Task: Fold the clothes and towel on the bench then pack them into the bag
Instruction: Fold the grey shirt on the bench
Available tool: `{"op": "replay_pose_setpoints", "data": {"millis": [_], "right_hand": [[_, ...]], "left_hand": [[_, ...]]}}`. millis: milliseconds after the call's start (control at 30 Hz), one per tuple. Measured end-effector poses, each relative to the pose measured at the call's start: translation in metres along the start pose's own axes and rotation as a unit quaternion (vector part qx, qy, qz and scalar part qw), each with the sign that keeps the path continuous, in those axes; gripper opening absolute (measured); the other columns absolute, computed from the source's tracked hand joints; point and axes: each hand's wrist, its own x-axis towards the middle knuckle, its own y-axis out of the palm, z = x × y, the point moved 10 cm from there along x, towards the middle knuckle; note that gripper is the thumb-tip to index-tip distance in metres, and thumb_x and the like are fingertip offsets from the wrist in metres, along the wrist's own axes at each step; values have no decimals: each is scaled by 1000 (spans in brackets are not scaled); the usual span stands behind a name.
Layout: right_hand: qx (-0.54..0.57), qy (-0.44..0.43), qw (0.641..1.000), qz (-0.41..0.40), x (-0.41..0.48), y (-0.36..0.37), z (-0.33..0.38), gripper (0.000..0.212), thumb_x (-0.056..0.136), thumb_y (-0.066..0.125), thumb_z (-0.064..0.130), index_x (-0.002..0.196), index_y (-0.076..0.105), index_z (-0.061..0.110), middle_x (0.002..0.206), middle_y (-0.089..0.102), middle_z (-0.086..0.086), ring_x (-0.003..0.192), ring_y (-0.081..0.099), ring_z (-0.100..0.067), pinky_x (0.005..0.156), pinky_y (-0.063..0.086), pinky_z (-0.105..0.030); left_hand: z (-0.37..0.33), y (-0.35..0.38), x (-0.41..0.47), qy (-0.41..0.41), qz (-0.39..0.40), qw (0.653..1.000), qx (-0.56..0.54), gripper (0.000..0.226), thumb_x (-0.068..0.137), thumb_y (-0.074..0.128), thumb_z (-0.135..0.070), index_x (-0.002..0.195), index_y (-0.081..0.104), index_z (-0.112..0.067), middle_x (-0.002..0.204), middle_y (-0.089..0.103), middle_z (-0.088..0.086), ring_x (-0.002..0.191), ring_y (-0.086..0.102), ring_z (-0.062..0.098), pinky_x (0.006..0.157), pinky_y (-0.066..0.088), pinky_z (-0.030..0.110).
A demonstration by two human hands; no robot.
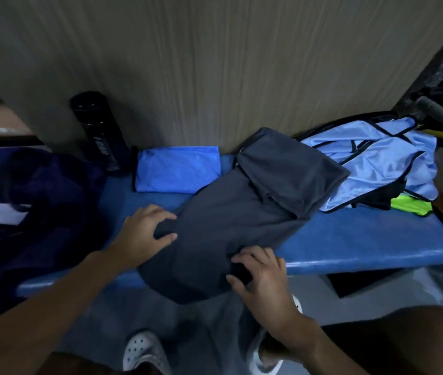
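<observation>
**Two hands gripping a grey garment on a blue worktop**

A grey garment (231,226) lies spread slantwise across the middle of a padded blue worktop (363,239). Its far right part is folded back over itself. Its near end hangs over the near edge of the worktop.

The left hand (147,231) pinches a bunched bit of the garment's left edge between thumb and curled fingers. The right hand (261,277) grips the garment's near edge the same way, thumb below and fingers curled above a dark fold of cloth.

Just beyond the garment, against the wall (215,63), sits a folded blue cloth (177,169), neat and flat. To the right, a pale blue garment (371,163) with dark trim lies loosely heaped, and the grey garment's folded end overlaps its near left edge. A neon green item (409,207) shows at its near right side.

At the far left is a dark navy bag (39,185), with something white showing in it. A black bottle (98,131) stands between the bag and the folded blue cloth. At the far right, a racket handle (442,117) with grey grip tape points across the corner.

Below, on the floor (377,288), the person's white clogs (141,350) are visible.
</observation>
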Motion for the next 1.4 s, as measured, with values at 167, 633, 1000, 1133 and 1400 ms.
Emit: {"op": "replay_pose_setpoints", "data": {"millis": [167, 633, 1000, 1133, 1400], "right_hand": [[-110, -19, 994, 22, -2, 10, 9, 42, 82, 48, 54, 115, 63, 32, 116, 54, 11, 106, 48, -13, 87, 27, -32], [-93, -99, 990, 31, 44, 13, 18, 28, 80, 68, 21, 108, 65, 24, 107, 57, 9, 93, 53, -20, 78, 34, -35], [-181, -144, 960, 160, 6, 47, 50, 71, 59, 76, 53, 124, 52, 40, 133, 49, -8, 113, 45, -31, 91, 41, -49], [-132, -147, 975, 101, 6, 44, 59, 52, 63, 67, 36, 114, 60, 34, 123, 52, -4, 107, 51, -28, 84, 39, -43], [81, -15, 997, 13, 14, 30, 54, 13, 85, 56, 37, 86, 66, 29, 100, 58, 14, 94, 56, -15, 84, 33, -37]], "left_hand": [[8, 8, -20, 3, 47, 992, 113, 74, 80, 17, -74, 143, 46, -46, 151, 38, -6, 139, 28, 18, 106, 23, 40], [-15, -13, 9, 152, -39, 987, 17, 12, 91, 62, -28, 101, 63, -22, 105, 50, -9, 98, 49, 15, 86, 43, 35], [4, -5, -23, 136, 49, 988, -57, 24, 92, 64, -16, 114, 72, -17, 129, 56, -7, 122, 51, 7, 105, 36, 21], [5, -5, -21, 112, 61, 989, -71, 23, 91, 68, -13, 113, 73, -20, 130, 54, -11, 122, 49, 3, 101, 43, 29], [16, 1, -29, 72, 135, 985, -79, 47, 82, 56, -20, 127, 65, -30, 144, 41, -21, 127, 49, 5, 107, 41, 30]]}}
